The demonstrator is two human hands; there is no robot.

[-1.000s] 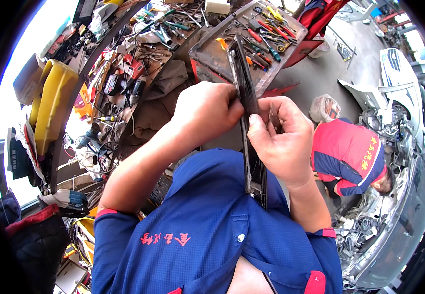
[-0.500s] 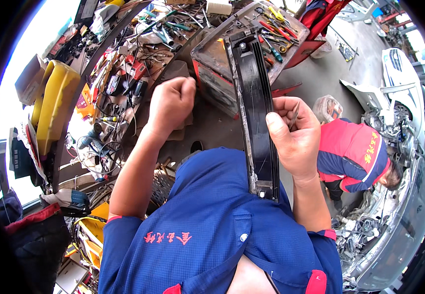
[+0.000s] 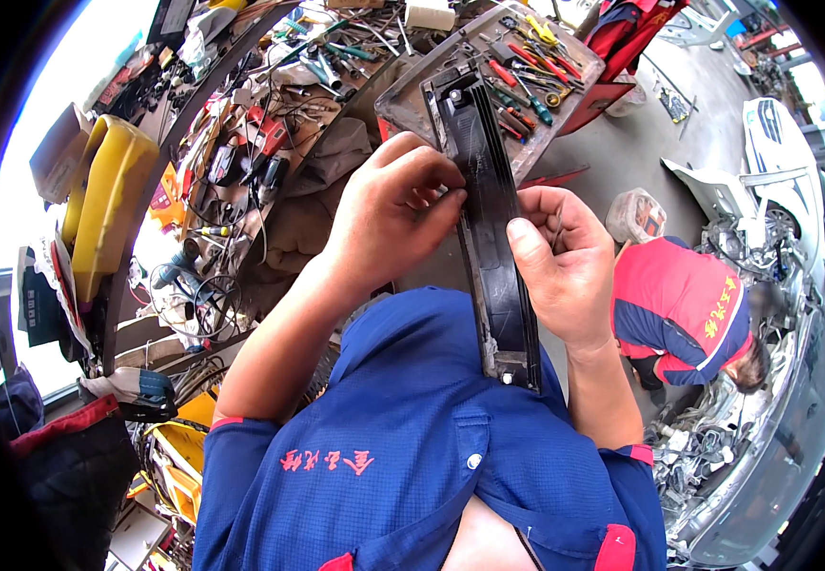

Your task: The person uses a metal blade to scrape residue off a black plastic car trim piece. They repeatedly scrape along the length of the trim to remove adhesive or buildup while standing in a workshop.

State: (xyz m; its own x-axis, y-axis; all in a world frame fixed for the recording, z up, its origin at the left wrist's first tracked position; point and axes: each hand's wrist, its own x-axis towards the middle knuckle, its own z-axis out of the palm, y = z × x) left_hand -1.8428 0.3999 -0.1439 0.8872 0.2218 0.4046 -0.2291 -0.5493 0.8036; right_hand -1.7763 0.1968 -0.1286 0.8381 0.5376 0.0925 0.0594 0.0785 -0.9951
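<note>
A long black plastic trim piece (image 3: 491, 228) stands upright and slightly tilted before my chest, with a pale rough strip along its left edge and a white fastener at each end. My right hand (image 3: 565, 262) grips its right edge, thumb on the front face. A thin metal piece (image 3: 558, 228) shows between the curled fingers of that hand; its kind is unclear. My left hand (image 3: 398, 214) is pinched closed at the trim's left edge, upper half; whatever lies between its fingertips is too small to make out.
Beyond the trim stands a tool cart (image 3: 422, 90) covered with pliers and screwdrivers. A workbench (image 3: 313, 119) to the left is heaped with tools and cables. On the right a co-worker (image 3: 684, 314) bends over a stripped car front (image 3: 717, 428). A clear plastic bag (image 3: 635, 215) lies behind them.
My left hand has moved right, from apart from the trim to its left edge. The trim's upper end has shifted slightly left. The co-worker has leaned a little lower.
</note>
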